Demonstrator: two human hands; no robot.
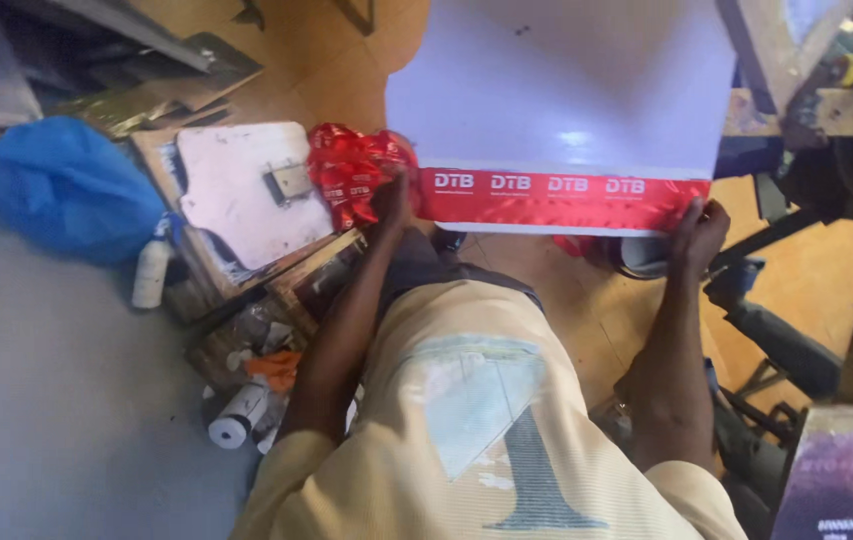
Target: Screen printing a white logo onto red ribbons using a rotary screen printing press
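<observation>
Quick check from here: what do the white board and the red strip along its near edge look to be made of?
White board: looks like a rigid, smooth sheet, perhaps laminated or plastic-faced; it shows a soft glare patch and stays flat. Cannot tell the core.

Red strip: looks like thin glossy plastic film or ribbon; it is shiny, and it crumples into loose folds beside the left hand. The right hand presses its other end.

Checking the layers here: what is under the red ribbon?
The white board lies under the red ribbon, which both hands press along its near edge. Whatever is beneath the board is hidden.
</observation>
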